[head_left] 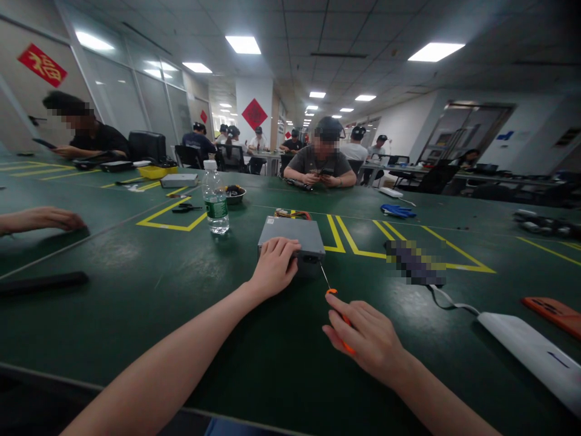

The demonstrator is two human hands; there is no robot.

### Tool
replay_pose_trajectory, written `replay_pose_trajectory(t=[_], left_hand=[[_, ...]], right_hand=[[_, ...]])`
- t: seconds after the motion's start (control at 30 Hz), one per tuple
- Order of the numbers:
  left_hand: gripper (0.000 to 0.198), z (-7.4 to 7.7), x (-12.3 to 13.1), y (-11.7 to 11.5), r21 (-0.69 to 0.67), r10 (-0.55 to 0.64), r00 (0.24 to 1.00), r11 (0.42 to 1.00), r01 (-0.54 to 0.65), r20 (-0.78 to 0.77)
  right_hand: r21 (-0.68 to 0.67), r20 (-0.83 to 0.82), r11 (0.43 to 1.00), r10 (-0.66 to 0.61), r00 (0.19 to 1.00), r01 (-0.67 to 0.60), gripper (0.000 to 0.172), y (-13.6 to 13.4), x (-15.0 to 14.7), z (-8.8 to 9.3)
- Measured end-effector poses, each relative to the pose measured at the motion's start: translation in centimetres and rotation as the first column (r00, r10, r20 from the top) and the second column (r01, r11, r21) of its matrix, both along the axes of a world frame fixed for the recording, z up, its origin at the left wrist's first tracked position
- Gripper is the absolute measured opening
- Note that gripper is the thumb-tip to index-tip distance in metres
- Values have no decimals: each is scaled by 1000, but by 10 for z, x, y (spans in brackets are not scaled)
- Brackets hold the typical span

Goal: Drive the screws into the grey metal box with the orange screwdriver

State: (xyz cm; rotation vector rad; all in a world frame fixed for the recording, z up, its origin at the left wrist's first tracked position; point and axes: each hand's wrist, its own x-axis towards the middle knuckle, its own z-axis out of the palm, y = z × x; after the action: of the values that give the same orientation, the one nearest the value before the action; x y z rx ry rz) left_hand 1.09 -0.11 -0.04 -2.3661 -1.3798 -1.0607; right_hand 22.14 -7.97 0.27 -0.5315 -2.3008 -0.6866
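A grey metal computer power supply [290, 233] sits on the green table, its socket side facing me and its bundle of cables [293, 214] at the far edge. My left hand [275, 266] grips its near left part, fingers over the top and front edge. In my right hand [365, 333] is an orange-handled screwdriver [348, 347], its handle mostly hidden by closed fingers. The thin shaft points up and left, and its tip reaches the near right corner of the power supply, right of the socket. Whether the tip sits in a screw is too small to tell.
A water bottle [215, 203] stands left of the power supply, before a metal bowl [235, 194]. On the right lie a white power strip [529, 351], an orange phone [556, 315] and blue gloves [398, 211]. Another person's hand [45, 220] rests at the left; a person [323, 160] sits opposite.
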Motion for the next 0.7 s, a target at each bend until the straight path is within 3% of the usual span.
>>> replay_pose_trajectory(t=[0.2,0.33,0.47,0.7], left_hand=[[25,0,0,0,6,-5,1000,1000,5,2],[25,0,0,0,4,-1,1000,1000,1,8],[25,1,0,-1,6,-6,1000,1000,6,5],[25,2,0,-1,9,-9,1000,1000,9,8]], right_hand=[[-78,-89,997,1,996,-8,20,0,0,-2],[-5,-64,1000,17,998,-17,25,4,3,-8],[86,-37,996,-4,999,8,18,7,5,-6],[42,-103,999,-17,995,22,5,7,3,-3]])
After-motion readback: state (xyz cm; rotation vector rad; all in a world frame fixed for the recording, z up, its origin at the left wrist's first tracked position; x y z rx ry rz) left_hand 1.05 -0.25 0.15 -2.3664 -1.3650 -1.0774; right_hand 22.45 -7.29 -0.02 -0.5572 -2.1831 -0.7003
